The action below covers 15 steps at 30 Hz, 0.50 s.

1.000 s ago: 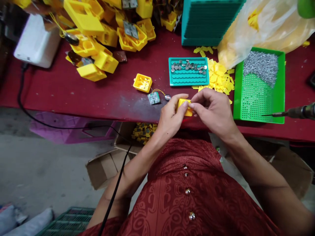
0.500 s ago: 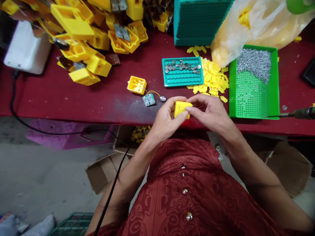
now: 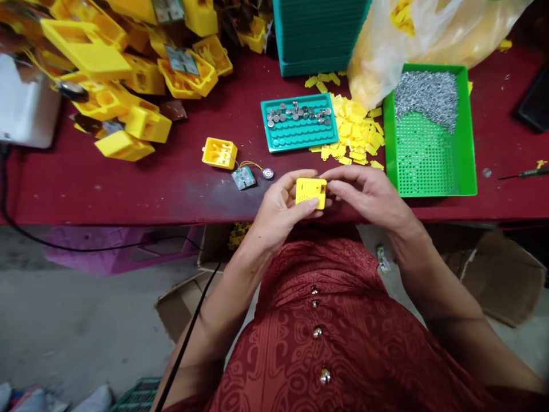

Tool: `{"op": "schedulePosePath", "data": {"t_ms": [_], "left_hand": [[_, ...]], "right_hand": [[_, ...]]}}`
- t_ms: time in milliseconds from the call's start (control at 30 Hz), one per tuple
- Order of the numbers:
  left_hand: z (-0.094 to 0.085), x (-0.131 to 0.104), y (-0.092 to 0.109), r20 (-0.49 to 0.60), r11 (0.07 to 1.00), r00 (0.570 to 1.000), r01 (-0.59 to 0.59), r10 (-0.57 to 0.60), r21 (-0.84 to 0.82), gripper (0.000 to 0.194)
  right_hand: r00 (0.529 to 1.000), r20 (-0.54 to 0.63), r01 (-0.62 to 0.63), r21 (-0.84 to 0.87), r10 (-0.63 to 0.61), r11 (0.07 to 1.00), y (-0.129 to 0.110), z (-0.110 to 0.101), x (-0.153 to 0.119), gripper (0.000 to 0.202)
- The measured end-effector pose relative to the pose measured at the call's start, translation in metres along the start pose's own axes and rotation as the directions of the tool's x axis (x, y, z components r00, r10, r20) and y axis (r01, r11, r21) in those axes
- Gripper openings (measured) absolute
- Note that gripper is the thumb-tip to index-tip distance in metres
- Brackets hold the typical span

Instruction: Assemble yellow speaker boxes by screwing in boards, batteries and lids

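My left hand (image 3: 283,206) is closed on a small yellow box (image 3: 311,193) near the table's front edge, its thumb across the face with small holes. My right hand (image 3: 364,194) is at the box's right side, fingers curled near its edge; what lies between its fingertips, if anything, is hidden. To the left lies an open yellow case (image 3: 219,153), wired to a green circuit board (image 3: 244,178) and a small round disc (image 3: 268,174). Beyond my hands is a teal tray (image 3: 300,137) with silver button cells, beside a heap of small yellow pieces (image 3: 354,129).
A green basket (image 3: 470,137) of small metal screws stands at the right, with a screwdriver (image 3: 525,173) beside it. Yellow cases (image 3: 141,123) are piled at the back left. Stacked teal trays (image 3: 319,40) and a plastic bag (image 3: 377,51) stand behind.
The view has shifted, so the table items appear further left. The yellow box is turned more squarely upward, and my right thumb has come off its face. The screwdriver no longer overlaps the basket.
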<state>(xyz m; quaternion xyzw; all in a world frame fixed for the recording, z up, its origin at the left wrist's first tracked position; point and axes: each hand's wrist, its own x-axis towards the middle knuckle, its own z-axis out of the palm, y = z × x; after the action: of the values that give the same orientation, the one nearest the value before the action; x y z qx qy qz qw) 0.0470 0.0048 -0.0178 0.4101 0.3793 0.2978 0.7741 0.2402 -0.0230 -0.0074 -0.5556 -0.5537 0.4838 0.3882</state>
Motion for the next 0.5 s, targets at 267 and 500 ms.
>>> {"op": "schedulePosePath", "data": {"t_ms": [267, 500], "left_hand": [[0.011, 0.006, -0.003, -0.016, 0.997, 0.997, 0.07, -0.07, -0.014, 0.056], [0.02, 0.013, 0.0, -0.07, 0.982, 0.982, 0.169, -0.175, -0.079, 0.059]], "right_hand": [[0.974, -0.188, 0.066, -0.293, -0.125, 0.954, 0.009, 0.006, -0.008, 0.02], [0.687, -0.685, -0.043, -0.369, -0.24, 0.928, -0.014, -0.018, -0.064, 0.02]]}}
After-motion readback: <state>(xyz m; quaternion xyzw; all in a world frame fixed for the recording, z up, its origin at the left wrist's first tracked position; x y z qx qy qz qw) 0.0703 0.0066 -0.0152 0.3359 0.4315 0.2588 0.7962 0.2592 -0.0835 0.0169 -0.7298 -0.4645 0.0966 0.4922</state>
